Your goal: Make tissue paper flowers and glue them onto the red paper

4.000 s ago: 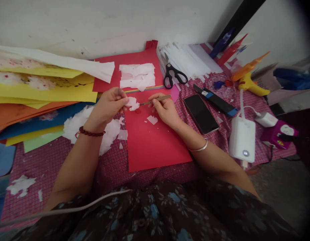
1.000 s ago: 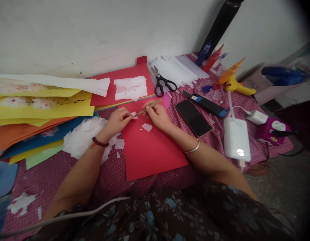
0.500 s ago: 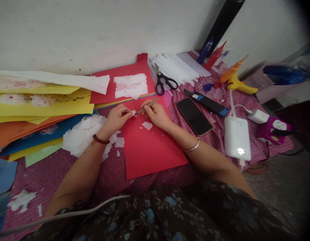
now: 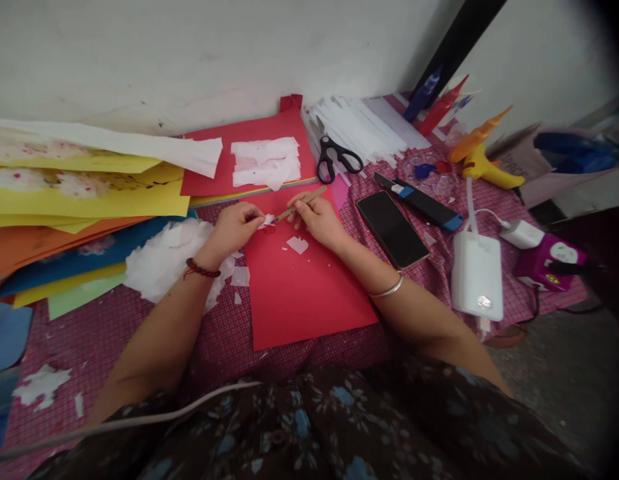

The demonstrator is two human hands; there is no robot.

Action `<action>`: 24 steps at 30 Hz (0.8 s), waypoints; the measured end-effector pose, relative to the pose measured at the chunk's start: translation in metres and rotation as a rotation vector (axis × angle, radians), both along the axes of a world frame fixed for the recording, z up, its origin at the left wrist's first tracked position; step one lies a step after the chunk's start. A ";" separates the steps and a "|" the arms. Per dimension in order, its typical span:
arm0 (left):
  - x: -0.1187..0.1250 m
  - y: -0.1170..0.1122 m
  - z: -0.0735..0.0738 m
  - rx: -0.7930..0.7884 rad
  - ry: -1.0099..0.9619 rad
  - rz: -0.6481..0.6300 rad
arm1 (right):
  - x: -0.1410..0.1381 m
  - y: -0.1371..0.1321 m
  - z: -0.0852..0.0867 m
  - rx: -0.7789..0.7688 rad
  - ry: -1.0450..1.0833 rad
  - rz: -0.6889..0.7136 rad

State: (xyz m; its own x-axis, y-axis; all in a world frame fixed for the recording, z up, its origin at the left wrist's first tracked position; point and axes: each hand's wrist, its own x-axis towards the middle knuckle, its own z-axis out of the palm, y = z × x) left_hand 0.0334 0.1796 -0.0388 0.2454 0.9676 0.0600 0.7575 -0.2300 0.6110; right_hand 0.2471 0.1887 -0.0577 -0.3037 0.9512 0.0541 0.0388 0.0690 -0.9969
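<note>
Red sheet [image 4: 309,293] is the landmark. Left hand [image 4: 234,230] is over its upper left part, thumb and fingers pinched on a small torn white paper scrap [image 4: 268,220]. Right hand [image 4: 317,219], over its upper right part, grips a slim wooden-handled tool [image 4: 317,194] like a pen, dark tip at the scrap; contact too small to confirm. Red round spot [image 4: 270,230] on the sheet just below the scrap, paint or glue unclear. Loose white piece [image 4: 298,245] lies on the sheet, below the right hand. White paper pile [image 4: 162,257] left of the sheet; black-handled scissors [image 4: 347,157] beyond its upper right corner, smartphone [image 4: 393,230] to its right. Step in hand looks like working the scrap with the tool tip; next move calls for a steady left pinch and light tip pressure, since thin paper could tear.
</note>
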 end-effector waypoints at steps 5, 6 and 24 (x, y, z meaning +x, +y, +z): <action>0.001 0.001 -0.001 -0.002 -0.009 0.017 | -0.002 -0.002 0.000 0.023 -0.030 0.000; 0.001 0.001 -0.002 -0.002 -0.010 0.023 | -0.002 -0.002 0.001 0.026 -0.031 0.005; 0.006 -0.003 -0.002 -0.023 -0.013 0.117 | -0.002 -0.009 0.002 0.102 -0.044 -0.093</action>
